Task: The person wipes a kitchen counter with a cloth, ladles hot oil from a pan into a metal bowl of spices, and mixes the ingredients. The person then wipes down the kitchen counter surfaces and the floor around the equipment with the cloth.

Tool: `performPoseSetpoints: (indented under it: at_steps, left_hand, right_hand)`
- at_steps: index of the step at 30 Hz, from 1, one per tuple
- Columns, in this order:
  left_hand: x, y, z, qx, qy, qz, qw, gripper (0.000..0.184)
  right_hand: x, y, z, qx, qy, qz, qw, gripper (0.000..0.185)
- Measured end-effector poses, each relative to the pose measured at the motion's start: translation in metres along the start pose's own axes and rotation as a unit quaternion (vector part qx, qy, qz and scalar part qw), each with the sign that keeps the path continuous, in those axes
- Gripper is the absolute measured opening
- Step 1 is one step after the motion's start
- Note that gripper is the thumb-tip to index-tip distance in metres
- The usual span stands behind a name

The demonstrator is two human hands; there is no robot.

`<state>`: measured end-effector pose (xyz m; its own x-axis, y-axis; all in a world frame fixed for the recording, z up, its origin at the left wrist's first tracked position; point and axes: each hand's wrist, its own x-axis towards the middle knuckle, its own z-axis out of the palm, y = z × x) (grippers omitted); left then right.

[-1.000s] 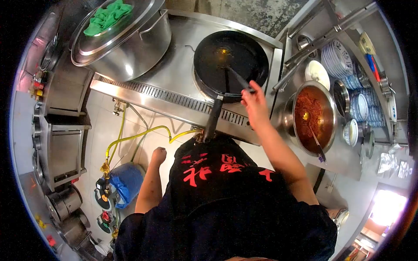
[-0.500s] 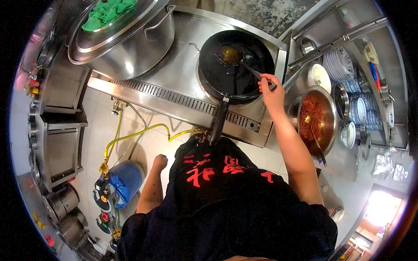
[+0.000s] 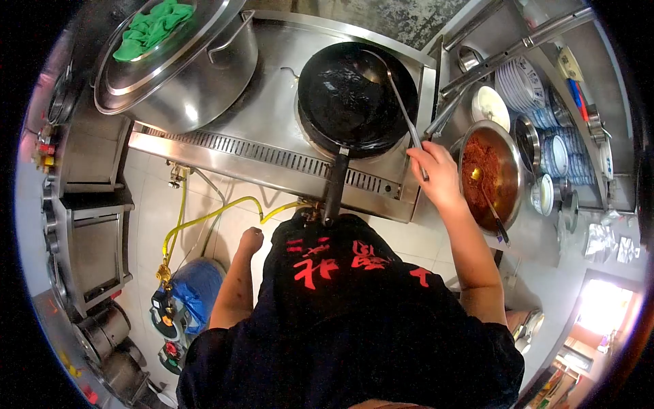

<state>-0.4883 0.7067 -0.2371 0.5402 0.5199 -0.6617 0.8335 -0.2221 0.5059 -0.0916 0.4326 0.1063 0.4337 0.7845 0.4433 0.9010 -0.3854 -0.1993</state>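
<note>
My right hand (image 3: 437, 173) is closed around the handle of a metal ladle (image 3: 400, 97). The ladle's bowl rests over the far inner side of a black wok (image 3: 340, 112), whose inside is dark and shiny with liquid. This wok sits on a stainless steel stove (image 3: 272, 75), its long black handle pointing toward my body. Down at my side hangs my left hand (image 3: 252, 240), fingers curled, away from the wok, with nothing visible in it. Right of the stove, near my right forearm, stands a steel bowl (image 3: 512, 198) of dark red, oily paste with a spoon (image 3: 495, 217) in it.
A large lidded pot (image 3: 218, 85) with a green cloth (image 3: 153, 29) on top stands at the stove's left. Stacked plates (image 3: 521, 83) and small bowls fill the right shelf. A yellow hose (image 3: 218, 206) runs below the stove to a blue-covered cylinder (image 3: 199, 290).
My right hand has moved back toward me and slightly right, with the ladle. The ladle's bowl, earlier holding amber liquid over the wok, now lies farther back. My left hand stays low.
</note>
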Motion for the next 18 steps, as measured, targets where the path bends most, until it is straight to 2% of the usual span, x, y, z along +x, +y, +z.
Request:
performPoseSetpoints:
  at_steps: [5, 8, 12, 15, 18]
  left_hand:
    - [0.000, 0.009, -0.003, 0.015, -0.003, 0.002, 1.000, 0.030]
    - [0.000, 0.009, -0.002, 0.011, -0.003, 0.003, 1.000, 0.030]
    - [-0.001, 0.009, -0.002, 0.012, -0.006, -0.023, 1.000, 0.031]
    - [0.011, -0.007, 0.001, 0.161, -0.035, 0.080, 0.983, 0.031]
    - [0.008, -0.002, 0.001, 0.086, -0.040, 0.007, 0.995, 0.031]
  right_hand:
    - [-0.013, -0.001, -0.001, -0.004, -0.003, 0.056, 0.998, 0.017]
    - [-0.020, 0.002, 0.004, 0.034, 0.011, 0.081, 0.996, 0.016]
    - [-0.025, 0.000, 0.008, 0.110, 0.037, 0.168, 0.979, 0.009]
    - [-0.031, 0.005, 0.017, 0.218, 0.085, 0.271, 0.934, 0.009]
    - [-0.031, 0.011, 0.017, 0.375, 0.129, 0.385, 0.834, 0.012]
